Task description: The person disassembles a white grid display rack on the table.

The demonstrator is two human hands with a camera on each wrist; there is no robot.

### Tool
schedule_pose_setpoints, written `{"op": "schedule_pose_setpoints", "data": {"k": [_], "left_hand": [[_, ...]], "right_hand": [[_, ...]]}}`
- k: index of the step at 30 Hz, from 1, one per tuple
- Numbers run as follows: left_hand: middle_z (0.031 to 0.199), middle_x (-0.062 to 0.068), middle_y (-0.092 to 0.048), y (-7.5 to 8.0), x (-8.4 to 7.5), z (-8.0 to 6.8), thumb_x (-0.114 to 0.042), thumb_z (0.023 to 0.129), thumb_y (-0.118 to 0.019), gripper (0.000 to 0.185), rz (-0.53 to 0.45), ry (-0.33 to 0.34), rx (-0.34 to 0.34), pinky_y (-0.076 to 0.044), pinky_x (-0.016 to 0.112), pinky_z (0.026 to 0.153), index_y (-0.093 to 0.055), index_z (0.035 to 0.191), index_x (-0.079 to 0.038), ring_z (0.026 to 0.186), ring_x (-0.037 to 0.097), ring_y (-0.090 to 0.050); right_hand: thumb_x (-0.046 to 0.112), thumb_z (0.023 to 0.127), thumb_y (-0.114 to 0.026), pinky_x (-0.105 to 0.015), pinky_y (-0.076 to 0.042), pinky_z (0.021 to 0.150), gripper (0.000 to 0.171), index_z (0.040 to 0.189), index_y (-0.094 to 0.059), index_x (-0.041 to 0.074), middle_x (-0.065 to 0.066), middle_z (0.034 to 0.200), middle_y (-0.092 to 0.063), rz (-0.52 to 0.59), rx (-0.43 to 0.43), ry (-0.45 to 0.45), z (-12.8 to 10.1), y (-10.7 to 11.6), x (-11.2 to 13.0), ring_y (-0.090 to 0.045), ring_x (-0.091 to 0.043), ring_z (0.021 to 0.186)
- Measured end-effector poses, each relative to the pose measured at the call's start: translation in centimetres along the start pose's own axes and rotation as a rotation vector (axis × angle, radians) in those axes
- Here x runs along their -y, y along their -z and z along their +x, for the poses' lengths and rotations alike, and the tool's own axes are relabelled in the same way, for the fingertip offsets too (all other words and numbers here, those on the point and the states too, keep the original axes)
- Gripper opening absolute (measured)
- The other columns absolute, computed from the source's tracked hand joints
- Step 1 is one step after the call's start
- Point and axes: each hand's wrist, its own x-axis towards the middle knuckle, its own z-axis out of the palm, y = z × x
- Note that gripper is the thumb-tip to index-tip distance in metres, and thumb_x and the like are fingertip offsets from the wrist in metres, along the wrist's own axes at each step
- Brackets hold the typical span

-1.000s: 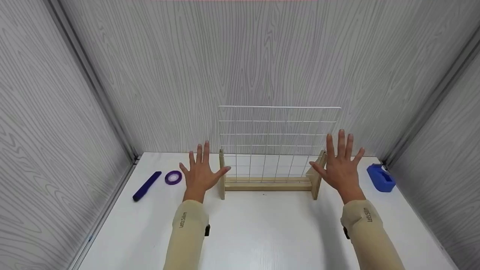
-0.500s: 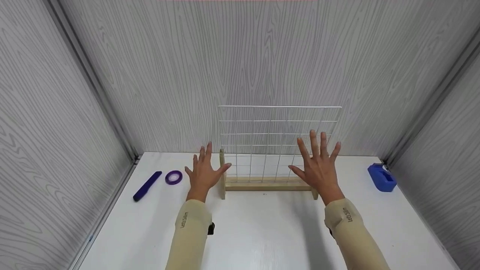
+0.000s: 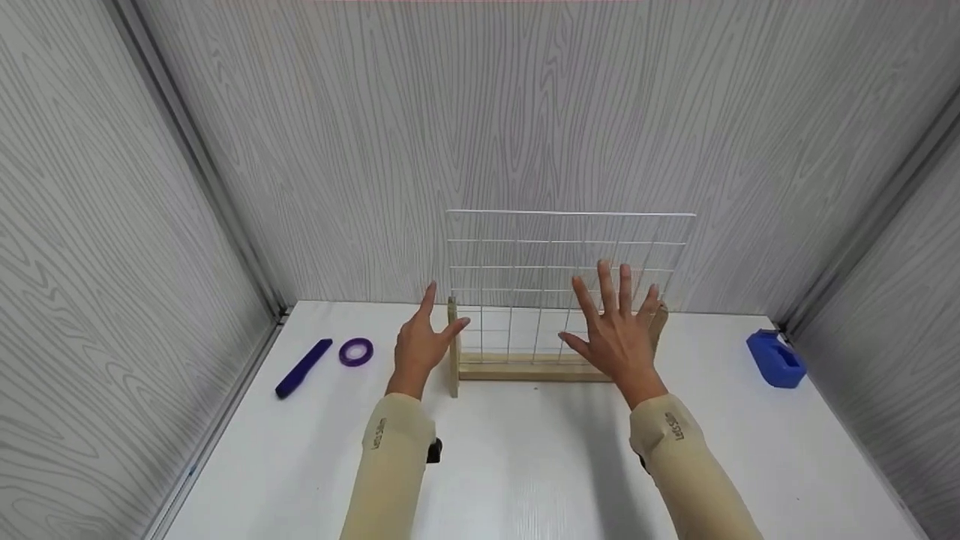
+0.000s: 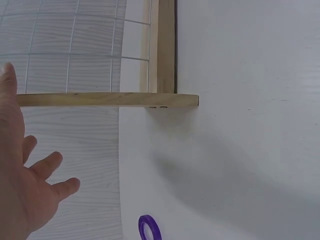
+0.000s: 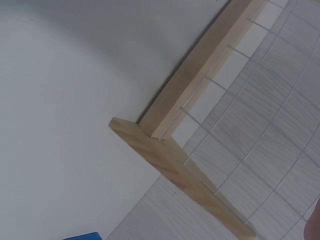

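Head view: the white wire grid panel [image 3: 570,277] is seen standing upright in its wooden stand [image 3: 525,367] near the back of the white table [image 3: 525,465], and both hands are now drawn in toward it from the wider spread they had a second ago. The right hand [image 3: 616,339] is shifted furthest, from beyond the stand's right foot to a place in front of the grid's right half, its fingers straight and spread, nothing being held; contact with the wire cannot be told. The left hand [image 3: 420,345] is turned edge-on just beside the stand's left upright, fingers extended, the thumb close to or touching the wood. By this the rack is judged to be approached from both sides. Further off, the blue tape dispenser [image 3: 776,358], the dark blue marker [image 3: 302,367] and the purple tape roll [image 3: 355,351] are left untouched.
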Motion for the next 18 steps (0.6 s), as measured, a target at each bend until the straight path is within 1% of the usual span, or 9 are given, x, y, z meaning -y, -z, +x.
{"op": "schedule_pose_setpoints", "data": {"k": [2, 4, 8, 13, 18], "left_hand": [[0.161, 0.014, -0.04, 0.0, -0.1, 0.1, -0.062, 0.09, -0.066, 0.092, -0.017, -0.003, 0.009, -0.041, 0.059, 0.112, -0.018, 0.163, -0.035, 0.141, 0.044, -0.046], [0.161, 0.015, -0.041, 0.0, 0.0, 0.1, -0.062, 0.09, -0.067, 0.092, -0.026, -0.001, 0.013, -0.04, 0.059, 0.113, -0.018, 0.163, -0.034, 0.141, 0.044, -0.046], [0.16, 0.016, -0.041, -0.1, 0.2, 0.0, -0.062, 0.09, -0.067, 0.092, -0.036, 0.025, 0.006, -0.04, 0.06, 0.113, -0.019, 0.163, -0.035, 0.141, 0.045, -0.046], [0.161, 0.014, -0.04, -0.5, 0.3, 0.2, -0.064, 0.09, -0.065, 0.089, -0.044, 0.022, 0.011, -0.039, 0.059, 0.114, -0.02, 0.162, -0.036, 0.143, 0.043, -0.044], [0.162, 0.012, -0.04, -0.9, 0.1, 0.3, -0.062, 0.091, -0.065, 0.086, -0.05, 0.022, 0.006, -0.039, 0.059, 0.115, -0.024, 0.162, -0.036, 0.143, 0.043, -0.044]], "right_hand": [[0.072, 0.086, -0.064, -0.083, -0.014, 0.111, 0.114, 0.162, 0.013, 0.035, -0.014, 0.17, 0.004, -0.019, -0.01, 0.008, 0.4, 0.0, 0.5, -0.009, -0.047, 0.155], [0.072, 0.086, -0.065, -0.083, -0.015, 0.11, 0.114, 0.162, 0.011, 0.034, -0.014, 0.17, 0.003, -0.017, -0.02, 0.023, 0.9, -0.1, 1.1, -0.009, -0.048, 0.155], [0.07, 0.085, -0.067, -0.084, -0.018, 0.109, 0.112, 0.163, 0.003, 0.032, -0.017, 0.169, -0.004, -0.019, -0.059, 0.055, 1.8, -0.5, 2.3, -0.01, -0.048, 0.155], [0.067, 0.087, -0.067, -0.082, -0.024, 0.108, 0.107, 0.163, -0.002, 0.031, -0.017, 0.168, -0.008, -0.067, -0.079, 0.054, 2.0, -1.0, 3.3, -0.012, -0.047, 0.155], [0.064, 0.087, -0.07, -0.083, -0.02, 0.108, 0.108, 0.163, -0.002, 0.032, -0.017, 0.168, -0.007, -0.039, -0.07, 0.041, 1.7, -1.6, 3.9, -0.011, -0.047, 0.155]]}}
